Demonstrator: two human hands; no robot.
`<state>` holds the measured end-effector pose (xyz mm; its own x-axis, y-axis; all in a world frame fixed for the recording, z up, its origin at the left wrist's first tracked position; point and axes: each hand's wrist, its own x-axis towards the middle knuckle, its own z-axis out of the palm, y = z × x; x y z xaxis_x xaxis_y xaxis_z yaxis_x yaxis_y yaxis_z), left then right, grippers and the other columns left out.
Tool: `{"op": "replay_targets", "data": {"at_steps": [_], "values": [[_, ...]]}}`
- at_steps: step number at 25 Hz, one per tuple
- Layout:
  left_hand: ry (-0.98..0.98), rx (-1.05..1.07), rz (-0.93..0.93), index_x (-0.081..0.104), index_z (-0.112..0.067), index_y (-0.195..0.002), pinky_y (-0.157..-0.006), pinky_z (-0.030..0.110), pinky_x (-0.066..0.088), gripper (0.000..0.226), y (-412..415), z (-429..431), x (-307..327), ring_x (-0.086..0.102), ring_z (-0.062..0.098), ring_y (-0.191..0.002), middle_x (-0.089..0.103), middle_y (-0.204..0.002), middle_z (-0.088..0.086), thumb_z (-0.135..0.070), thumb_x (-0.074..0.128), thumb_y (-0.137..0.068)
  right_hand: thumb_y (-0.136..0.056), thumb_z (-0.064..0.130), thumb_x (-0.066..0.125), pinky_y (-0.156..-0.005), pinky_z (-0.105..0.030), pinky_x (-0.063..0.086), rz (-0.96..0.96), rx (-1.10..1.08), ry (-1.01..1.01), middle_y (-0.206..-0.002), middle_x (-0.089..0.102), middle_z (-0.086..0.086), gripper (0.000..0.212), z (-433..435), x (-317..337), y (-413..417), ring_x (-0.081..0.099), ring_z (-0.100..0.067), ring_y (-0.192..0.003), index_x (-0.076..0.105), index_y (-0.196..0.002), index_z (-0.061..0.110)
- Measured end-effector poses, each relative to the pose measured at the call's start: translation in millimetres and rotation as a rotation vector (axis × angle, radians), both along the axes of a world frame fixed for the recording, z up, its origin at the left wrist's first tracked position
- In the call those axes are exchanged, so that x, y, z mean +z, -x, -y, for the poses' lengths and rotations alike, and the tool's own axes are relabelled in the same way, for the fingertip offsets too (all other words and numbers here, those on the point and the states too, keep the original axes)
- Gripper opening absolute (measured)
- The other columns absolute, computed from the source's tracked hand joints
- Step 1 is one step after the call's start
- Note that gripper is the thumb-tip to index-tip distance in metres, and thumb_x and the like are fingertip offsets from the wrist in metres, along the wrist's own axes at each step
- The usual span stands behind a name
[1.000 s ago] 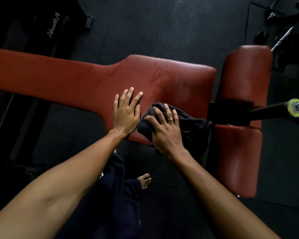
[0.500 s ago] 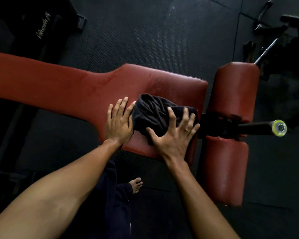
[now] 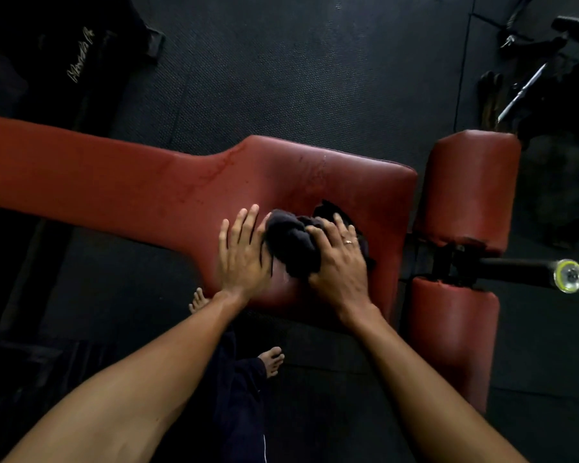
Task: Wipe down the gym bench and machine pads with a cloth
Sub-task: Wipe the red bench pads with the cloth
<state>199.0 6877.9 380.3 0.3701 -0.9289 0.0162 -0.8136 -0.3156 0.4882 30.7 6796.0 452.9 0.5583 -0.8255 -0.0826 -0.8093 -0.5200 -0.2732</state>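
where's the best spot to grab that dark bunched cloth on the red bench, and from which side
Probably the raised, crumpled hump of the dark bunched cloth, from above: it lies on the flat red padded bench, the left hand lies flat against its left edge, and the right hand curls its fingers over its right part.

Bunches the cloth (image 3: 292,248) into a tighter wad, curls the once-splayed fingers of the right hand (image 3: 340,264) over it, nearer the left hand (image 3: 243,255).
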Motion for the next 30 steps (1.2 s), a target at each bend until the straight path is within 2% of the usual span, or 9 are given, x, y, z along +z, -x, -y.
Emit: {"op": "replay_targets", "data": {"at_steps": [3, 5, 9, 12, 14, 16, 21, 25, 30], "values": [[0.006, 0.003, -0.017, 0.042, -0.025, -0.152, -0.123, 0.051, 0.016, 0.055, -0.2, 0.4, 1.0, 0.024, 0.022, -0.151, 0.031, -0.162, 0.002, -0.028, 0.041, -0.096, -0.070, 0.012, 0.063, -0.121, -0.059, 0.024, -0.007, -0.149, -0.001, -0.148, 0.046, -0.008, 0.083, 29.1, 14.3, -4.3, 0.032, -0.041, -0.146, 0.044, -0.148, 0.032], [0.026, 0.008, -0.023, 0.045, -0.023, -0.150, -0.122, 0.052, 0.017, 0.055, -0.8, 0.9, -0.7, 0.026, 0.022, -0.151, 0.033, -0.162, 0.003, -0.026, 0.044, -0.095, -0.073, 0.014, 0.060, -0.121, -0.063, 0.016, -0.087, -0.278, -0.066, -0.157, 0.035, -0.007, 0.086, 54.2, 14.6, -45.1, 0.023, -0.044, -0.149, 0.038, -0.151, 0.043], [0.047, 0.026, -0.019, 0.054, -0.010, -0.140, -0.121, 0.054, 0.021, 0.045, -0.5, 0.4, -5.9, 0.032, 0.026, -0.148, 0.043, -0.155, 0.010, -0.026, 0.041, -0.100, -0.074, 0.058, 0.055, -0.119, -0.070, -0.004, -0.195, -0.149, -0.137, -0.166, 0.018, -0.002, 0.080, 55.3, -0.6, -82.4, -0.002, -0.047, -0.153, 0.035, -0.152, 0.049], [0.090, 0.039, -0.020, 0.053, -0.007, -0.140, -0.118, 0.056, 0.026, 0.046, 0.1, -1.0, -8.0, 0.036, 0.028, -0.146, 0.048, -0.151, 0.012, -0.026, 0.041, -0.100, -0.076, 0.081, 0.044, -0.122, -0.066, -0.001, -0.239, -0.066, -0.048, -0.161, 0.030, -0.001, 0.082, 32.1, -3.8, -69.0, 0.008, -0.045, -0.153, 0.044, -0.148, 0.043], [0.099, 0.047, -0.040, 0.050, -0.007, -0.143, -0.119, 0.056, 0.025, 0.049, 0.4, 0.6, -6.8, 0.035, 0.028, -0.146, 0.045, -0.153, 0.011, -0.025, 0.043, -0.098, -0.079, 0.068, 0.051, -0.120, -0.068, 0.014, -0.196, -0.006, 0.009, -0.150, 0.047, -0.006, 0.069, 41.2, -8.4, -62.8, 0.023, -0.045, -0.150, 0.058, -0.137, 0.032], [0.073, 0.042, -0.062, 0.049, -0.010, -0.145, -0.121, 0.055, 0.022, 0.051, 0.9, 0.8, -4.0, 0.033, 0.026, -0.148, 0.040, -0.157, 0.008, -0.025, 0.045, -0.097, -0.079, 0.055, 0.055, -0.119, -0.066, 0.020, -0.147, 0.048, 0.047, -0.142, 0.054, -0.011, 0.062, 66.9, -16.3, -62.4, 0.031, -0.044, -0.147, 0.062, -0.132, 0.023], [-0.008, 0.038, -0.055, 0.045, -0.015, -0.149, -0.123, 0.051, 0.017, 0.054, 0.8, 1.6, -1.3, 0.023, 0.022, -0.152, 0.031, -0.162, 0.005, -0.030, 0.040, -0.097, -0.081, 0.041, 0.060, -0.121, -0.063, 0.017, -0.038, 0.014, -0.010, -0.151, 0.043, -0.009, 0.077, 97.2, -23.0, -112.9, 0.028, -0.044, -0.147, 0.031, -0.152, 0.041], [-0.052, 0.127, -0.044, 0.044, -0.012, -0.148, -0.124, 0.049, 0.016, 0.055, 2.6, 1.7, 4.3, 0.023, 0.024, -0.152, 0.034, -0.160, 0.009, -0.032, 0.039, -0.097, -0.082, 0.033, 0.043, -0.119, -0.065, 0.023, -0.005, 0.260, -0.068, -0.148, 0.049, -0.009, 0.060, 72.9, -16.0, -93.8, 0.033, -0.046, -0.145, 0.058, -0.139, 0.035], [-0.139, 0.343, -0.061, 0.037, -0.022, -0.154, -0.124, 0.048, 0.014, 0.058, 9.5, -1.2, 11.8, 0.017, 0.022, -0.154, 0.023, -0.165, 0.004, -0.039, 0.040, -0.098, -0.082, 0.035, 0.056, -0.117, -0.061, 0.030, -0.001, 0.452, -0.010, -0.144, 0.053, -0.013, 0.053, 77.5, -7.2, -6.7, 0.041, -0.043, -0.142, 0.065, -0.134, 0.027]]}}
